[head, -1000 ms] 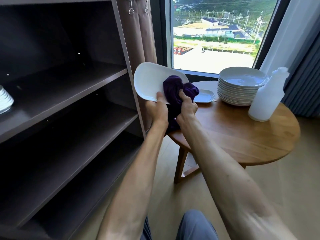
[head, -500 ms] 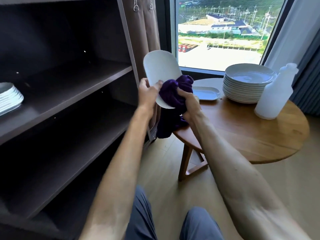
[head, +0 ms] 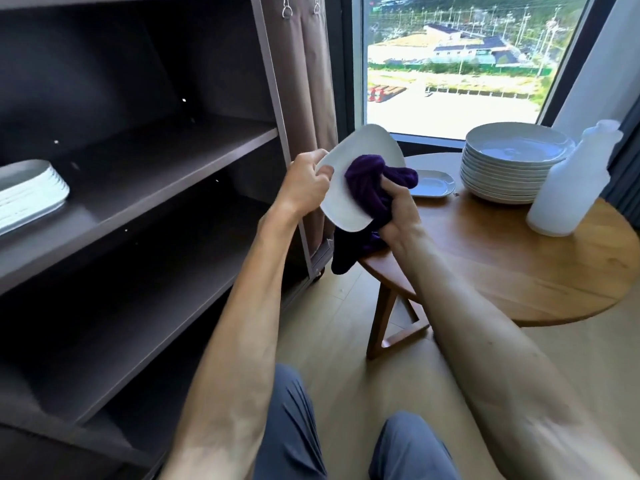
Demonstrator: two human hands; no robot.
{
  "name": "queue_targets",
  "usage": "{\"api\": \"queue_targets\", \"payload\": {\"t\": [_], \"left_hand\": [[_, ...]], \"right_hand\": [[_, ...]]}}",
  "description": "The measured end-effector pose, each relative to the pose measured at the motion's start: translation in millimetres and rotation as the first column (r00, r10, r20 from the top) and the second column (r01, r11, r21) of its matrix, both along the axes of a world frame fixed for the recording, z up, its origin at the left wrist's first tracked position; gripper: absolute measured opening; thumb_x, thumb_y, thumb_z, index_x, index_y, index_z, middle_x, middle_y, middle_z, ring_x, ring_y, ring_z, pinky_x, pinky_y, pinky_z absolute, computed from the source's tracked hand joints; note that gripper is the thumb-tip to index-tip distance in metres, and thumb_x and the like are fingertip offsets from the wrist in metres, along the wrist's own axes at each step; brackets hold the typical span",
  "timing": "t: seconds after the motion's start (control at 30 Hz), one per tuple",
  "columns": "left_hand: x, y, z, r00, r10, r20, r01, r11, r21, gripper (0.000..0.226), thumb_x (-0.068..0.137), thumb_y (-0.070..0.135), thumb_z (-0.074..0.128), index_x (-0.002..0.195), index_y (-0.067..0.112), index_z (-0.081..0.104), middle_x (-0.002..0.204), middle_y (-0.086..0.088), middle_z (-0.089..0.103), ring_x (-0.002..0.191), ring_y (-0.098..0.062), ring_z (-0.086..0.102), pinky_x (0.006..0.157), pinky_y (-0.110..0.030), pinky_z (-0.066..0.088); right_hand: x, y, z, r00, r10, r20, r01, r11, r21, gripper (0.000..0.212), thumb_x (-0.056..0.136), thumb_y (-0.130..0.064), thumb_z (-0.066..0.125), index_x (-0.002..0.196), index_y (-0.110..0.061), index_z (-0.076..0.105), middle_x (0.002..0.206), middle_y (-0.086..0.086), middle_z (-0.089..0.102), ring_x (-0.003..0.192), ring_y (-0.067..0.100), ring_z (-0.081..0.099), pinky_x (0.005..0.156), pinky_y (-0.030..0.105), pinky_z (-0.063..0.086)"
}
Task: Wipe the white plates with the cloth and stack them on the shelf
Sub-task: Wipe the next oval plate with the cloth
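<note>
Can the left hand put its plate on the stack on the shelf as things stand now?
Probably yes: the left hand grips the plate, and nothing blocks the way to the stack.

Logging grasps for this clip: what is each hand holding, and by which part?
Left hand grips the white plate by its left rim. Right hand holds the bunched purple cloth against the plate's face.

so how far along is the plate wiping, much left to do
Done: a stack of white plates already sits on the shelf. In hand: the left hand holds a white plate while the right hand rubs it with the purple cloth. Left: a small plate and a tall plate stack wait on the round table.
</note>
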State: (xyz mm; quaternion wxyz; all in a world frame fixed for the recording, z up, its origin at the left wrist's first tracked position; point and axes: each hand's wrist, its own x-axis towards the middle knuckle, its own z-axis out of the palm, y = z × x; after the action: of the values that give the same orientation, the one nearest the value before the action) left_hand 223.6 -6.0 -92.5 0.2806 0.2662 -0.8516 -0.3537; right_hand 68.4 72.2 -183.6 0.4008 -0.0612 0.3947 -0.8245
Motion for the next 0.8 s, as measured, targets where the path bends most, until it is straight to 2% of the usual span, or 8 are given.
{"api": "queue_targets", "payload": {"t": [0.07, 0.13, 0.23, 0.3, 0.37, 0.47, 0.67, 0.8], "left_hand": [[14, -3, 5, 0.993, -0.059, 0.105, 0.055, 0.998, 0.044, 0.023, 0.103, 0.012, 0.047, 0.097, 0.017, 0.068, 0.09, 0.0, 0.069, 0.084, -0.012, 0.065, 0.068, -0.024, 0.046], [23, -12, 10, 0.985, -0.088, 0.151, 0.072, 0.992, 0.108, 0.023, 0.099, 0.015, 0.05, 0.099, 0.017, 0.072, 0.094, -0.004, 0.073, 0.085, -0.012, 0.067, 0.071, -0.025, 0.049], [15, -1, -3, 0.977, 0.11, -0.181, -0.05, 0.949, 0.31, 0.036, 0.087, 0.019, 0.064, 0.122, 0.017, 0.07, 0.113, -0.003, 0.071, 0.1, -0.014, 0.067, 0.082, -0.025, 0.054], [0, 31, -25, 0.832, 0.39, -0.395, -0.149, 0.842, 0.518, 0.053, 0.089, 0.013, 0.071, 0.14, 0.014, 0.056, 0.116, 0.002, 0.067, 0.096, -0.007, 0.065, 0.076, -0.011, 0.053], [-17, 62, -44, 0.753, 0.476, -0.454, -0.118, 0.777, 0.618, 0.05, 0.096, 0.009, 0.067, 0.143, 0.01, 0.049, 0.112, 0.003, 0.065, 0.093, -0.004, 0.063, 0.068, -0.006, 0.05], [-31, 59, -55, 0.661, 0.53, -0.532, -0.148, 0.786, 0.6, 0.035, 0.103, 0.009, 0.054, 0.139, 0.006, 0.051, 0.122, -0.009, 0.065, 0.107, -0.021, 0.065, 0.077, -0.01, 0.052], [3, 9, -18, 0.85, 0.248, -0.465, -0.095, 0.94, 0.327, 0.029, 0.097, 0.005, 0.058, 0.126, 0.007, 0.063, 0.111, -0.006, 0.071, 0.103, -0.019, 0.068, 0.072, -0.014, 0.052], [26, -8, 27, 0.976, 0.106, -0.19, -0.049, 0.958, 0.283, 0.016, 0.098, 0.005, 0.056, 0.11, 0.011, 0.064, 0.094, -0.003, 0.069, 0.077, -0.014, 0.064, 0.05, -0.02, 0.046]], "right_hand": [[-7, -1, -9, 0.999, -0.029, 0.026, 0.028, 0.998, 0.051, 0.098, 0.039, -0.032, 0.099, 0.128, -0.006, 0.067, 0.121, 0.02, 0.071, 0.109, 0.039, 0.07, 0.09, 0.056, 0.057], [-6, 1, -14, 0.997, -0.058, 0.044, 0.055, 0.996, 0.069, 0.084, 0.051, -0.031, 0.095, 0.127, -0.007, 0.068, 0.12, 0.019, 0.072, 0.107, 0.038, 0.071, 0.083, 0.053, 0.059], [4, -7, -9, 0.988, -0.106, 0.11, 0.099, 0.993, 0.063, 0.067, 0.065, -0.034, 0.088, 0.125, -0.01, 0.07, 0.112, 0.015, 0.075, 0.1, 0.037, 0.073, 0.074, 0.048, 0.06], [16, -16, -3, 0.975, -0.132, 0.178, 0.124, 0.991, 0.058, 0.057, 0.072, -0.04, 0.083, 0.12, -0.012, 0.073, 0.11, 0.011, 0.077, 0.098, 0.035, 0.074, 0.079, 0.046, 0.061], [30, -22, -2, 0.967, -0.109, 0.232, 0.101, 0.994, 0.047, 0.05, 0.078, -0.045, 0.078, 0.116, -0.013, 0.075, 0.114, 0.012, 0.075, 0.103, 0.036, 0.073, 0.091, 0.047, 0.058], [38, -22, -7, 0.973, -0.042, 0.226, 0.051, 0.998, -0.031, 0.047, 0.086, -0.038, 0.074, 0.122, -0.008, 0.071, 0.121, 0.017, 0.072, 0.109, 0.038, 0.07, 0.098, 0.049, 0.055], [15, 6, -4, 0.999, -0.019, -0.033, 0.019, 1.0, -0.016, 0.045, 0.081, -0.02, 0.079, 0.121, -0.003, 0.067, 0.119, 0.019, 0.072, 0.104, 0.034, 0.072, 0.085, 0.046, 0.06], [10, 10, 10, 0.985, 0.017, -0.174, -0.013, 1.0, 0.024, 0.017, 0.086, -0.004, 0.069, 0.102, -0.001, 0.067, 0.097, 0.017, 0.075, 0.085, 0.03, 0.074, 0.071, 0.042, 0.061]]}}
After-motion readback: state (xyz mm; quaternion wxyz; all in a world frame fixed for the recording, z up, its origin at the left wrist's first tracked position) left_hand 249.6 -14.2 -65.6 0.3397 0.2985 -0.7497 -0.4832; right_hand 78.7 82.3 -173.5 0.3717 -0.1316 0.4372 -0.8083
